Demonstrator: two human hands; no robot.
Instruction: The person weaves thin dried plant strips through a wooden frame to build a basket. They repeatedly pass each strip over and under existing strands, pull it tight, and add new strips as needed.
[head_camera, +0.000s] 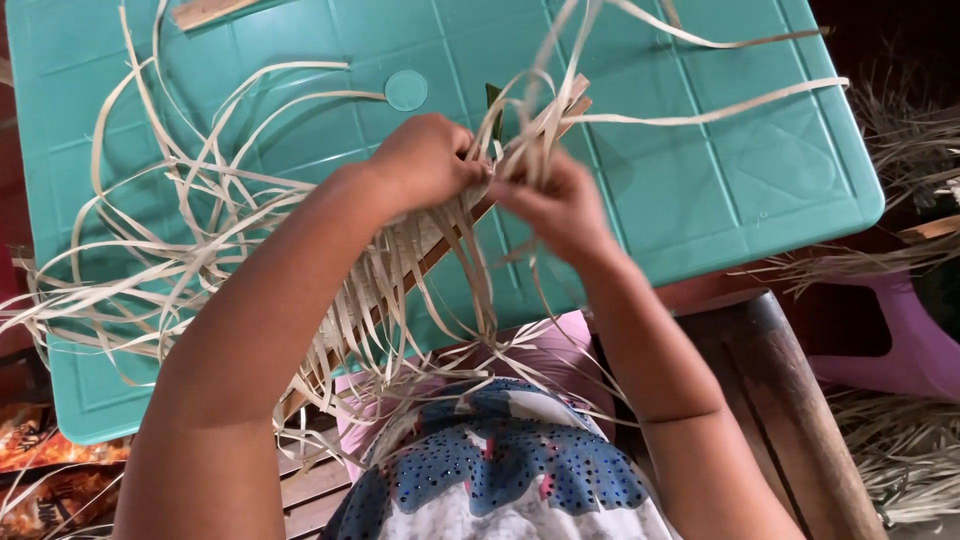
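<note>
A teal plastic bench (700, 150) with moulded squares fills the view. A dark wooden post (790, 400) and a purple plastic stool (915, 340) stand off its right edge, in dim light.

Home craft workspace: teal moulded plastic table (700, 150), heaps of pale dried palm-leaf strips (180, 230), dark wooden post (790, 400), purple plastic stool (920, 340).

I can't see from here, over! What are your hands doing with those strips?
Left hand and right hand both pinching pale strips. Woven part on wooden slat, over teal table. Loose strips tangle around.
</note>
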